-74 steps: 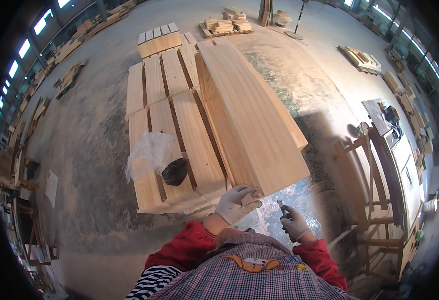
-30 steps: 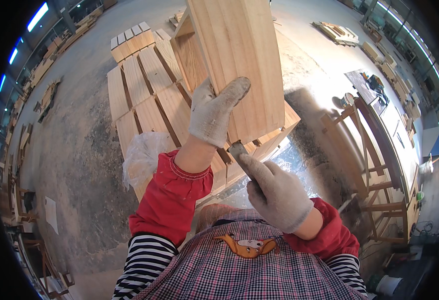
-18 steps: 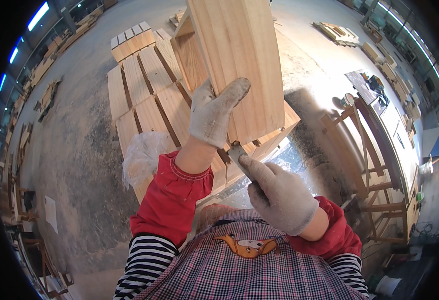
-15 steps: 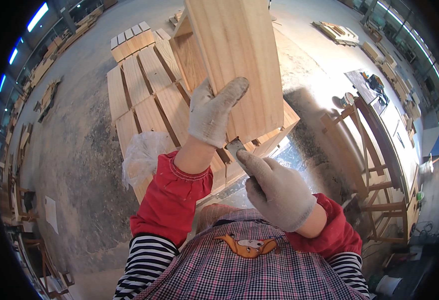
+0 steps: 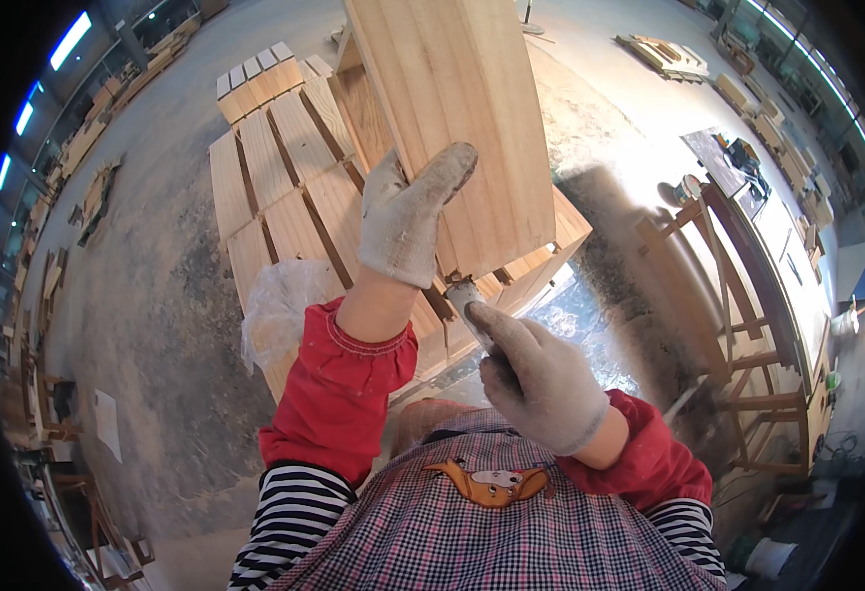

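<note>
My gloved left hand [image 5: 405,219] grips a pale wooden drawer [image 5: 486,138] by its left edge, thumb lying across the broad face. The drawer stands tilted above a stack of similar wooden drawers [image 5: 289,212], part of its hollow inside showing at the left. Closed around a small putty knife [image 5: 465,295], my gloved right hand [image 5: 547,384] is just below the drawer's lower corner. The knife's metal blade points up at that corner, where a little dark filler seems to show. Most of its handle is hidden in my fingers.
A crumpled clear plastic bag [image 5: 289,305] lies against the stack's left side. To the right stands a wooden-legged workbench [image 5: 782,266] with tools and a small can [image 5: 688,187] near its far end. Low piles of boards [image 5: 661,57] sit farther off on the floor.
The drawer and my left hand have shifted slightly left and up. My right hand has moved a little left and down, and the blade is now slightly lower at the corner.
</note>
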A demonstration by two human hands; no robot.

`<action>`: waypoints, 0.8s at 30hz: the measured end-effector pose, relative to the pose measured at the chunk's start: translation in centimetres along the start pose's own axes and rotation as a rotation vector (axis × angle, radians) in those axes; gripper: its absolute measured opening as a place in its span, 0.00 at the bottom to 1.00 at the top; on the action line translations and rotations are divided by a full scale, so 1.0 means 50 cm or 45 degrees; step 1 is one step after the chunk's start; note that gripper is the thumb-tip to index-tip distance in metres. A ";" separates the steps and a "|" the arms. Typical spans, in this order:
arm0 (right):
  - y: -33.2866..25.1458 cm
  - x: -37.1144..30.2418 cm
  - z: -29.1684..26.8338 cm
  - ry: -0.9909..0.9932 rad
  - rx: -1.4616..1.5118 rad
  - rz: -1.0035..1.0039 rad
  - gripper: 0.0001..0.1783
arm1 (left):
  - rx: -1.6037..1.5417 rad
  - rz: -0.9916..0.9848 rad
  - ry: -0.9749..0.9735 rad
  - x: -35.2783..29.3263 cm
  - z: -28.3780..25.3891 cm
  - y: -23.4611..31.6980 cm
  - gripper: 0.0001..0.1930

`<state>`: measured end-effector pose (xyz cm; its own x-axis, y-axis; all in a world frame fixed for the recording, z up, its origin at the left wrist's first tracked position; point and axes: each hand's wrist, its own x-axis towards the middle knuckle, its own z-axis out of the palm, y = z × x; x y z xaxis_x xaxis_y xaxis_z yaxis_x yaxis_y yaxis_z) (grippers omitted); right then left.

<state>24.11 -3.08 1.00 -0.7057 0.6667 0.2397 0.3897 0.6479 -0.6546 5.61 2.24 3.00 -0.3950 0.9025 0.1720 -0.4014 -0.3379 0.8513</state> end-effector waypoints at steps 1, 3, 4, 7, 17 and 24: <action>0.001 0.001 0.004 -0.007 -0.015 0.019 0.29 | 0.000 -0.004 -0.003 0.000 0.000 -0.001 0.17; 0.003 0.001 0.009 -0.024 -0.049 0.057 0.29 | -0.020 -0.002 0.001 0.000 0.002 -0.002 0.17; 0.002 0.000 0.007 -0.042 -0.047 0.074 0.29 | -0.030 -0.001 0.002 0.001 0.003 -0.002 0.17; 0.001 -0.003 -0.001 -0.050 -0.025 0.074 0.29 | -0.010 0.027 -0.012 0.003 -0.002 -0.005 0.17; 0.031 -0.009 -0.005 0.064 0.020 0.037 0.29 | -0.003 0.021 0.050 0.000 0.010 -0.002 0.17; 0.033 -0.012 -0.017 -0.009 0.024 0.064 0.29 | -0.014 0.018 0.060 0.000 0.005 -0.004 0.18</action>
<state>25.67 -2.12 0.38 -0.6897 0.6955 0.2014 0.4134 0.6066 -0.6791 5.89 2.37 2.96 -0.4390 0.8841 0.1604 -0.4041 -0.3537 0.8436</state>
